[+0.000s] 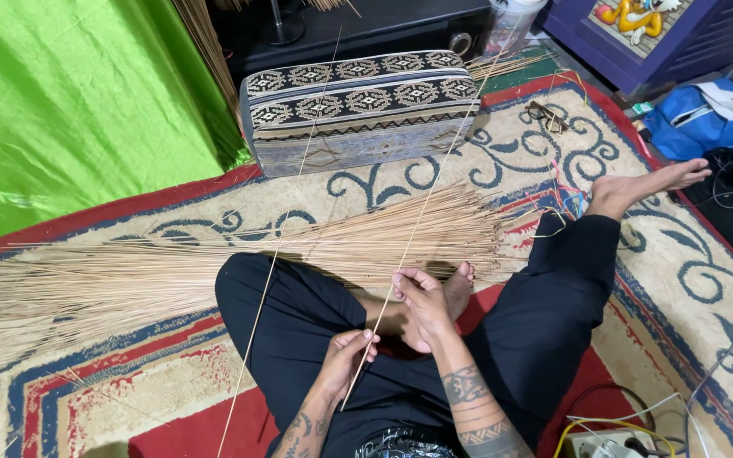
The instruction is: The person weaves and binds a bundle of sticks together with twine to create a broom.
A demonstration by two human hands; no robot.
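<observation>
**Thin stick pinched between two hands over crossed legs**

The person sits cross-legged on a patterned carpet [171, 382] of cream, red and blue scrolls, wearing black trousers. Both hands work one long, pale, thin stick [417, 220], stiff and straight, which slants from the lap up toward the far right. The left hand [345, 360] has its grip pinched around the stick's lower end, fingers curled tight. The right hand [422, 297], higher up, pinches the same stick between thumb and fingertips. A second stick [277, 254] of the same kind leans across the left knee, apart from both hands.

Just beyond the knees lies a wide fan of dry sticks [214, 263], straw-coloured and wiry, spread from the left edge to the bare right foot [646, 182]. Behind it stands a rectangular woven cushion [358, 106] with a dark diamond pattern, and glossy green cloth [69, 93] hangs to the left. A blue bag [697, 123] sits at the far right, cables [621, 416] and a power strip near the right knee. Open carpet remains to the left of the lap.
</observation>
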